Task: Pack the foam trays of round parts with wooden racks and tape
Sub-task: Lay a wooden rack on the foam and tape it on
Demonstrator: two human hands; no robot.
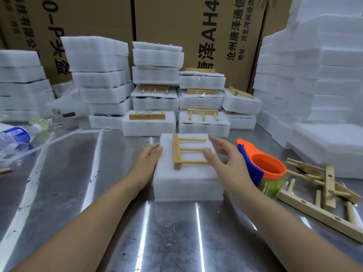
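Foam tray (186, 179): closed white block, mid tabletop (78, 183), in front of the person.
Wooden rack (177, 152): flat on the tray's top, bar at left, three pegs pointing right.
Left hand (146, 163): against the tray's left side; grip wide, fingers straight.
Right hand (224, 156): over the peg ends; grip wide, fingers spread, thumb perhaps touching a peg.
Tape dispenser (261, 167): just right of the tray.
Loose racks (322, 185): piled far right.
Packed trays (176, 107): stacked behind.
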